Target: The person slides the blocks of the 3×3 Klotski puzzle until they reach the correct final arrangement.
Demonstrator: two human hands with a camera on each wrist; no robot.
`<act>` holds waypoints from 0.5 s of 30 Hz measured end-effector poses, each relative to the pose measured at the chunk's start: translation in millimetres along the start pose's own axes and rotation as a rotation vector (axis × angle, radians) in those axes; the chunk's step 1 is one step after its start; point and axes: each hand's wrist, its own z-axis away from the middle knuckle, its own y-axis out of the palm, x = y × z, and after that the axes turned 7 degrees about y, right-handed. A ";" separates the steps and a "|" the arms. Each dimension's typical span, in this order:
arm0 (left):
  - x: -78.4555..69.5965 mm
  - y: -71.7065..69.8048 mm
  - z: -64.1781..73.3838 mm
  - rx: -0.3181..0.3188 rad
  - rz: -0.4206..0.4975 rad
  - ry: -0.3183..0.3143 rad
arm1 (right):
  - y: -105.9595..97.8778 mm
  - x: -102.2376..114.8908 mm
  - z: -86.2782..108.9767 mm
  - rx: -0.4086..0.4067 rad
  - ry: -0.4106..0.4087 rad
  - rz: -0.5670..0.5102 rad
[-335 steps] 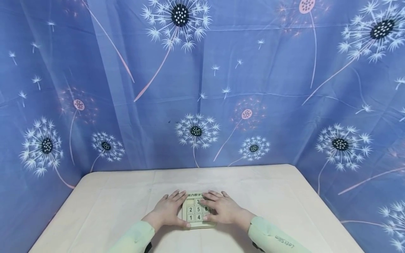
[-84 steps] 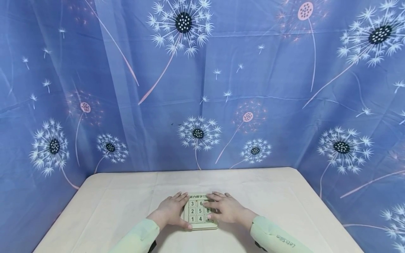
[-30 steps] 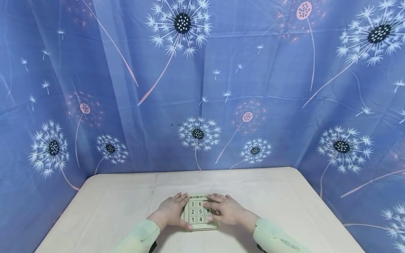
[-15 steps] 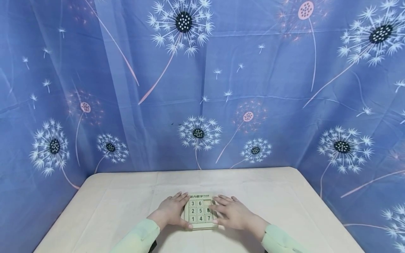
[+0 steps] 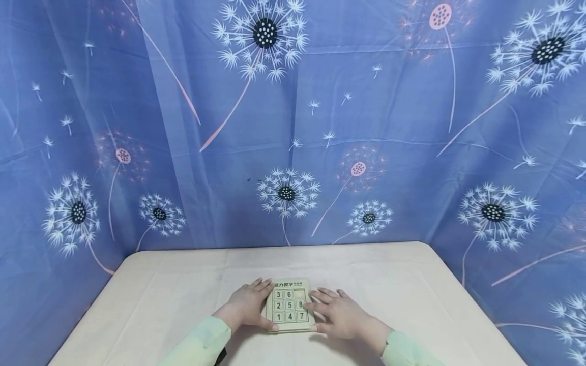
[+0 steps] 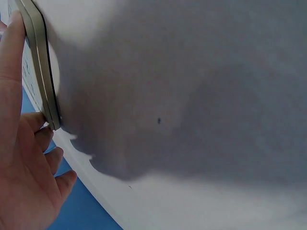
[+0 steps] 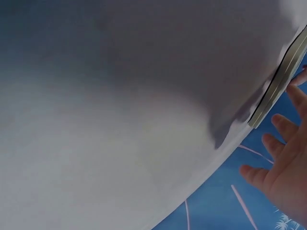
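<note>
A pale green number slide puzzle (image 5: pixel 290 328) lies flat on the table, with dark printed characters along its far border. Its tiles read 3 and 6 in the far row, 2, 5, 8 in the middle and 1, 4, 7 in the near row. The far right slot holds no tile. My left hand (image 5: pixel 247 305) grips the puzzle's left side, thumb at the near corner and fingers at the far one. On the other side my right hand (image 5: pixel 341 314) has its fingers spread, the index fingertip right at the 8 tile (image 5: pixel 300 305) and the thumb near the right edge.
A cream-coloured table (image 5: pixel 183 277) extends around the puzzle. Behind it and at both sides hangs a blue cloth (image 5: pixel 220 203) printed with dandelions. Light green sleeves (image 5: pixel 199 340) cover both forearms.
Since the earliest frame the 3 tile has gone left into the corner and 6 shows beside it, leaving the gap far right. My right hand has drawn back rightward, uncovering 8 and 7.
</note>
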 end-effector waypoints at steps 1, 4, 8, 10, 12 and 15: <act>0.5 0.6 -0.1 0.000 0.000 -0.002 | 0.1 0.5 0.1 0.000 0.000 -0.002; 0.7 0.5 0.6 -0.002 0.002 -0.007 | 0.4 1.7 -0.4 0.002 -0.004 -0.010; 0.5 -0.5 1.0 0.003 0.014 -0.002 | 0.4 2.5 -1.0 0.004 -0.004 -0.012; 0.1 -1.5 1.2 0.000 0.017 0.006 | 0.9 2.3 -1.0 0.003 -0.002 -0.011; -0.4 -1.8 1.3 -0.001 0.016 0.013 | 1.6 1.8 -0.7 0.002 0.001 -0.012; -1.3 -2.5 1.8 -0.001 0.014 0.012 | 3.1 1.3 -0.8 0.002 0.003 -0.015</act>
